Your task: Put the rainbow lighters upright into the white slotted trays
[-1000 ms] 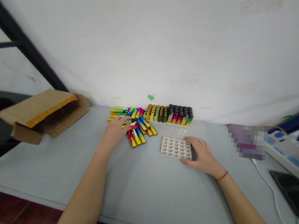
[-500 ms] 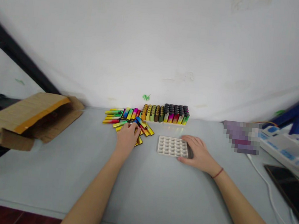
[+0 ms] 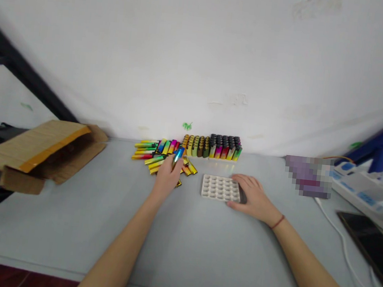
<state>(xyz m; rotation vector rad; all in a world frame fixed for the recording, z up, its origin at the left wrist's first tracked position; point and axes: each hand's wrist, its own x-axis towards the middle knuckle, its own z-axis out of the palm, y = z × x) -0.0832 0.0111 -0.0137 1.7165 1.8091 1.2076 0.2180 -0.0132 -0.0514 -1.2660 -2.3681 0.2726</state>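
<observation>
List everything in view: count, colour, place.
Table: one, grey, beneath
Wall: one, white, behind
Floor: one, red, below
Frames: two, black left, blue right
Box: one, brown, left
Loose lighters: many, multicoloured, centre
Standing lighters: two blocks, multicoloured, by wall
Tray: one, white, centre
Pixelated item: one, purplish, right
Power strip: one, white, right
Phone: one, black, right
Cables: several, white, orange, right
Bracelet: one, reddish, wrist
Left hand: one, holding blue lighter
Right hand: one, holding tray

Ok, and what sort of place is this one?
Probably a workbench, perhaps in a small workshop: a plain table up against a marked wall, lighters standing in tight rows, and an open cardboard box.
</observation>
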